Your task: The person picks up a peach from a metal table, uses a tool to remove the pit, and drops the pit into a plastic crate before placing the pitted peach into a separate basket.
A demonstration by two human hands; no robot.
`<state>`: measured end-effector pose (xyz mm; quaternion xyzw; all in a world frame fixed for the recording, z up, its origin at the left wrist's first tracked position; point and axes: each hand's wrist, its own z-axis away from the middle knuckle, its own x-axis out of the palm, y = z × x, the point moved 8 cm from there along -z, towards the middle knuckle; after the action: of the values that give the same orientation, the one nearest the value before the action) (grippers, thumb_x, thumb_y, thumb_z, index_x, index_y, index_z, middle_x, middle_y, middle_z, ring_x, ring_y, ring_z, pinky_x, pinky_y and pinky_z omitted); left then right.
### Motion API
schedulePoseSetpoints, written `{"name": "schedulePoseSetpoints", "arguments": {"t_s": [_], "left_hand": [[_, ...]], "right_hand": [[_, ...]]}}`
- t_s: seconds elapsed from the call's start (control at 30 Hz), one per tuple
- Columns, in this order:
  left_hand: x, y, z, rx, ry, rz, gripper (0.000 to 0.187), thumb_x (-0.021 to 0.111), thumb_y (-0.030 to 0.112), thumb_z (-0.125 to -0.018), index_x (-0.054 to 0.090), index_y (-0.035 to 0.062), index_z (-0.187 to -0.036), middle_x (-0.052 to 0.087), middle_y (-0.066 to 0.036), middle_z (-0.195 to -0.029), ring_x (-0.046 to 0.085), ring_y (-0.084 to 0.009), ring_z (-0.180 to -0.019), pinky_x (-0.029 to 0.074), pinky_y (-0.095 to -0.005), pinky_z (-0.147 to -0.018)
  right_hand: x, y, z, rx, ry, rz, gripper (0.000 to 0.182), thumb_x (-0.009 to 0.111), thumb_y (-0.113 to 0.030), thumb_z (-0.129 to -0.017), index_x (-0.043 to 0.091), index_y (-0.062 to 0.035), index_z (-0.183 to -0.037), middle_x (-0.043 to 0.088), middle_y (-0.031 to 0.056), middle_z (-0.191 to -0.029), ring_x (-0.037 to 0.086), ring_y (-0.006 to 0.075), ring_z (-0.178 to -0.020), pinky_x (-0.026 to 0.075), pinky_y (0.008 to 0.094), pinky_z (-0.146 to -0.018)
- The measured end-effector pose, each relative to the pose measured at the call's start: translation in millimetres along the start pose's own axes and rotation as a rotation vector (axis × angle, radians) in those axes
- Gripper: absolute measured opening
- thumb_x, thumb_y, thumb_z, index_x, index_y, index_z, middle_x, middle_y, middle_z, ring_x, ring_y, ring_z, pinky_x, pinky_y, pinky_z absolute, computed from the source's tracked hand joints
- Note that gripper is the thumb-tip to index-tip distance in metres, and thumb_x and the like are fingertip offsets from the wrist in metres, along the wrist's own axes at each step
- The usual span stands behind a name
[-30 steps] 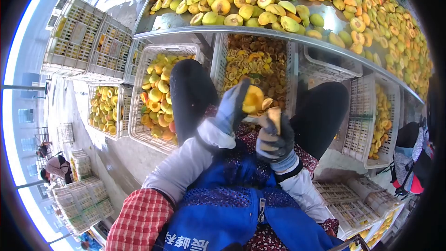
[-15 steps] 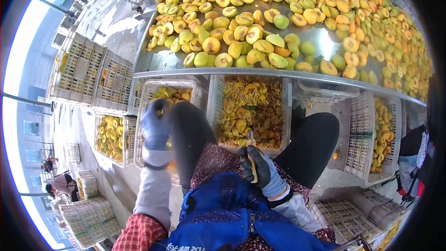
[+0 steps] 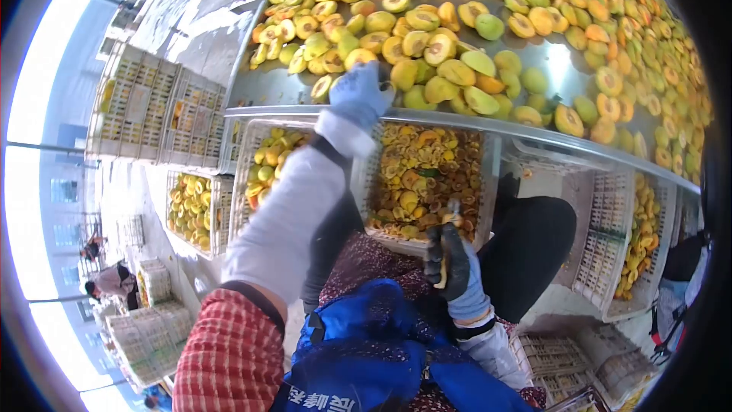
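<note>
My left hand [image 3: 360,94], in a blue-grey glove, reaches over the near edge of the metal table [image 3: 286,99]. Its fingers are at the yellow-green peach halves [image 3: 441,49], blurred and partly hidden from above. Low over my lap, my right hand [image 3: 453,268], in a black-palmed glove, is closed round a small wooden-handled tool [image 3: 442,273] whose metal tip points away from me. Beyond that tip, between my knees, stands a crate [image 3: 488,175] of peach pits and scraps [image 3: 423,175]. Beneath my left arm is another crate [image 3: 240,175] holding peach halves [image 3: 276,151].
Stacked crates [image 3: 156,111] rise left of the table, with a filled crate [image 3: 217,217] on the floor nearby. To my right stands a crate [image 3: 598,252] of peach halves. A person [image 3: 116,282] bends at far left; another person's clothing shows at far right.
My left hand has risen from beside my left knee, over the crate, to the fruit on the table. My right hand keeps the tool and sits slightly further right in view.
</note>
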<state>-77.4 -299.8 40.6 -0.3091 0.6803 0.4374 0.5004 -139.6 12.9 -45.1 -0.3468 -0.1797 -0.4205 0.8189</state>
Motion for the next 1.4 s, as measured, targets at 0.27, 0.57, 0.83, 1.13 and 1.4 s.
{"name": "schedulePoseSetpoints", "arguments": {"t_s": [0.27,0.57,0.83,1.13,1.4], "left_hand": [[-26,9,63,-0.115,0.217,0.087,0.045,0.066,0.03,-0.076,0.052,0.0133,-0.116,0.055,-0.012,-0.104,0.062,-0.0289,-0.087,0.05,-0.0402,-0.072],[30,-9,-20,-0.081,-0.258,-0.182,0.069,0.067,0.038,-0.07,0.04,0.0091,-0.127,0.058,-0.018,-0.111,0.058,-0.0318,-0.103,0.046,-0.0419,-0.083],[-26,41,37,0.172,-0.074,0.182,0.061,0.073,0.035,-0.07,0.049,0.0083,-0.119,0.059,-0.017,-0.107,0.059,-0.0313,-0.099,0.047,-0.0376,-0.084],[-8,86,180,-0.026,-0.477,1.561,0.06,0.071,0.018,-0.078,0.044,0.001,-0.128,0.056,-0.007,-0.113,0.053,-0.0115,-0.1,0.044,-0.0262,-0.086],[5,70,211,-0.571,-0.414,1.594,0.032,0.048,0.03,-0.094,0.055,0.0054,-0.112,0.061,-0.003,-0.093,0.058,-0.0085,-0.076,0.047,-0.0198,-0.057]], "right_hand": [[11,-17,1,-0.146,0.055,0.106,0.03,0.052,-0.039,-0.092,0.055,-0.009,-0.095,0.044,-0.0017,-0.062,0.041,0.008,-0.045,0.031,0.0193,-0.037],[13,-12,-10,-0.179,-0.015,0.208,0.033,0.047,-0.034,-0.095,0.055,-0.0049,-0.108,0.047,0.0005,-0.065,0.044,0.0081,-0.047,0.037,0.0205,-0.04],[11,-36,-6,-0.214,0.02,0.142,0.033,0.049,-0.035,-0.094,0.055,-0.0044,-0.106,0.048,0.0001,-0.064,0.045,0.0085,-0.046,0.035,0.0204,-0.038],[28,-37,12,-0.287,0.03,-0.043,0.018,0.055,-0.025,-0.092,0.051,-0.0103,-0.101,0.05,-0.0003,-0.062,0.048,0.0093,-0.047,0.036,0.022,-0.036],[41,-60,53,-1.061,-0.05,1.152,0.044,0.049,-0.004,-0.088,0.036,-0.0013,-0.13,0.052,0.0066,-0.106,0.052,0.0083,-0.083,0.044,0.0195,-0.073]]}}
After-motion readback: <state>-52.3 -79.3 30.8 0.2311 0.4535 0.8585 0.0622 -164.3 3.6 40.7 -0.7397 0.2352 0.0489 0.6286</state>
